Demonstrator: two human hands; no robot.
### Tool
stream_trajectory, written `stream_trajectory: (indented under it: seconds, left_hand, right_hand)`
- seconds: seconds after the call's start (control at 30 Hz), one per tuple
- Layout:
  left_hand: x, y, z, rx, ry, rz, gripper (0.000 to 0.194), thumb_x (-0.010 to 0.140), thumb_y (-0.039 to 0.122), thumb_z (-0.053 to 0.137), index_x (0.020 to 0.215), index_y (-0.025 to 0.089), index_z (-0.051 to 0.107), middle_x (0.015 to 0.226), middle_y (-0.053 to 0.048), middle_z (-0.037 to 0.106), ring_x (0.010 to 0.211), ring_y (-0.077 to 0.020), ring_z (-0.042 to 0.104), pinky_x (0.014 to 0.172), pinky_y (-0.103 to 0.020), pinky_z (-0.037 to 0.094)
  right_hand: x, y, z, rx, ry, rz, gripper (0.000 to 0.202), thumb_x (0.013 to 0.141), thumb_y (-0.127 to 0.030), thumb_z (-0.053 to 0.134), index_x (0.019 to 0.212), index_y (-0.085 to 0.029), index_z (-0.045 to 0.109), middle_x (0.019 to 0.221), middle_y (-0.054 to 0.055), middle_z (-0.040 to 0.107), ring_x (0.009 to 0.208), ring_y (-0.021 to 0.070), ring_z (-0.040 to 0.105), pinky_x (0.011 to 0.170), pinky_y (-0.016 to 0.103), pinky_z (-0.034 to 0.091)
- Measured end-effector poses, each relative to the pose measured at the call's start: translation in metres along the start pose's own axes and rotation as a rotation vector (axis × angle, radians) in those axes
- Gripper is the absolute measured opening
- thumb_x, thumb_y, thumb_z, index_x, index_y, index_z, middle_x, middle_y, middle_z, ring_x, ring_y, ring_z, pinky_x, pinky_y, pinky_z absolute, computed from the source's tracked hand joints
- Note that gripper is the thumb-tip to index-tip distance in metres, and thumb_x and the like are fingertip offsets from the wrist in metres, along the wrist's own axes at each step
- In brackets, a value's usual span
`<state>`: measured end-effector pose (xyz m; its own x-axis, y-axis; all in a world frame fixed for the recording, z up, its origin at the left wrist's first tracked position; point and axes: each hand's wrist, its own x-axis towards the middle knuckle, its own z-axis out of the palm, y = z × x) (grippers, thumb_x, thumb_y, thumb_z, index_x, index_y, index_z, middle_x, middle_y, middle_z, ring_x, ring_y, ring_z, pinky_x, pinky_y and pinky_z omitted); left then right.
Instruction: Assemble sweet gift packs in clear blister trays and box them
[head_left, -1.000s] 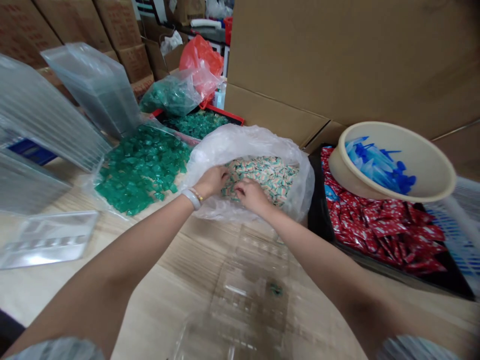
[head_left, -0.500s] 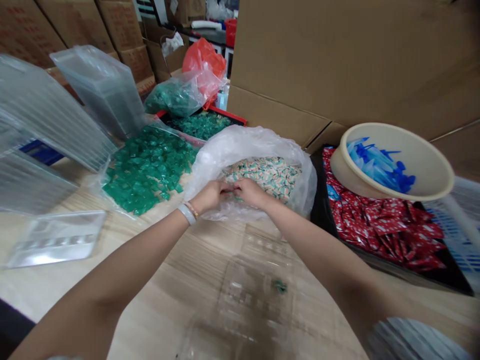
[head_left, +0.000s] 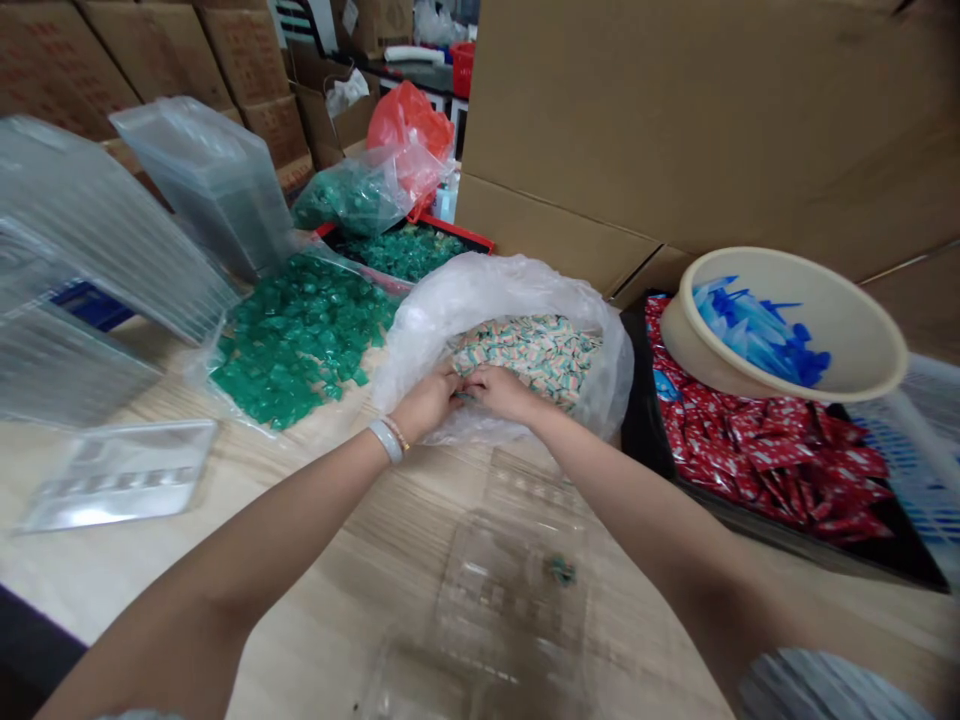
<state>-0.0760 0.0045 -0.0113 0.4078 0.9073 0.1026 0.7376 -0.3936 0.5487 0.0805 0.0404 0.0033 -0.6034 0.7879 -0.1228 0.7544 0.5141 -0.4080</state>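
Observation:
My left hand (head_left: 429, 402), with bands on its wrist, is at the near left edge of an open white plastic bag (head_left: 427, 310). My right hand (head_left: 498, 390) meets it there, fingertips against fingertips. Both hands are closed in a pinch over a heap of small flat pieces (head_left: 540, 350) striped green, white and peach. Whatever lies between the fingers is too small to make out. Below the hands, clear plastic trays (head_left: 510, 610) lie on the table, one with a small green piece (head_left: 561, 570) in it.
Green packets (head_left: 300, 330) spread over a plastic sheet at left, near stacked clear trays (head_left: 210, 180) and a single clear tray (head_left: 124, 475). At right, a cream basin (head_left: 862, 340) of blue pieces rests over red packets (head_left: 757, 440) in a black tray. Cardboard (head_left: 637, 120) stands behind.
My left hand has shifted slightly down and right, its wrist turning closer to the bag. My right hand has barely moved, and both stay pinched together.

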Motion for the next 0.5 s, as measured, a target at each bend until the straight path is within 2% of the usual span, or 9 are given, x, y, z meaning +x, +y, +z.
stream_trajectory:
  seconds: [0.13, 0.23, 0.3, 0.4, 0.43, 0.5]
  left_hand:
    - [-0.002, 0.009, -0.003, 0.003, -0.032, -0.029, 0.020, 0.079, 0.018, 0.052, 0.096, 0.011, 0.061, 0.090, -0.007, 0.061, 0.079, -0.0165, 0.056, 0.074, -0.027, 0.044]
    - [0.000, 0.012, -0.007, 0.049, -0.059, 0.003, 0.022, 0.080, 0.018, 0.050, 0.099, 0.013, 0.060, 0.093, -0.007, 0.061, 0.081, -0.0165, 0.056, 0.076, -0.027, 0.044]
    - [0.000, 0.011, -0.013, 0.083, -0.033, -0.005, 0.023, 0.083, 0.020, 0.047, 0.099, 0.014, 0.061, 0.094, -0.008, 0.060, 0.080, -0.0163, 0.056, 0.075, -0.026, 0.044]
    - [-0.004, 0.007, -0.022, 0.158, 0.079, -0.105, 0.025, 0.085, 0.022, 0.042, 0.098, 0.012, 0.060, 0.093, -0.009, 0.057, 0.079, -0.0165, 0.056, 0.073, -0.026, 0.043]
    - [-0.005, 0.005, -0.024, 0.190, 0.092, -0.141, 0.025, 0.086, 0.022, 0.041, 0.097, 0.012, 0.060, 0.091, -0.009, 0.057, 0.077, -0.0166, 0.056, 0.072, -0.026, 0.043]
    - [-0.007, 0.003, -0.024, 0.254, 0.045, -0.179, 0.024, 0.085, 0.021, 0.041, 0.092, 0.010, 0.061, 0.087, -0.009, 0.057, 0.074, -0.0164, 0.056, 0.069, -0.026, 0.043]
  right_hand:
    - [-0.013, -0.007, 0.002, -0.152, 0.074, 0.006, 0.017, 0.075, -0.023, 0.056, 0.086, -0.018, 0.068, 0.087, 0.007, 0.061, 0.089, 0.0198, 0.052, 0.077, 0.029, 0.037]
    - [-0.019, -0.008, 0.005, -0.166, 0.126, 0.028, 0.015, 0.074, -0.026, 0.059, 0.084, -0.017, 0.067, 0.087, 0.007, 0.060, 0.088, 0.0196, 0.051, 0.076, 0.029, 0.037]
    - [-0.020, -0.005, 0.007, -0.125, 0.182, 0.055, 0.014, 0.075, -0.024, 0.057, 0.083, -0.017, 0.066, 0.085, 0.006, 0.059, 0.084, 0.0177, 0.052, 0.075, 0.027, 0.038]
    - [-0.017, 0.002, 0.009, -0.063, 0.269, 0.092, 0.017, 0.078, -0.018, 0.051, 0.086, -0.017, 0.066, 0.085, 0.005, 0.060, 0.080, 0.0156, 0.053, 0.073, 0.025, 0.039]
    - [-0.013, 0.003, 0.009, -0.053, 0.282, 0.087, 0.019, 0.079, -0.017, 0.049, 0.088, -0.016, 0.066, 0.085, 0.005, 0.061, 0.080, 0.0154, 0.053, 0.074, 0.025, 0.039]
    - [-0.002, 0.004, 0.008, -0.049, 0.278, 0.050, 0.023, 0.081, -0.016, 0.046, 0.092, -0.017, 0.066, 0.086, 0.005, 0.061, 0.082, 0.0154, 0.054, 0.076, 0.025, 0.039]
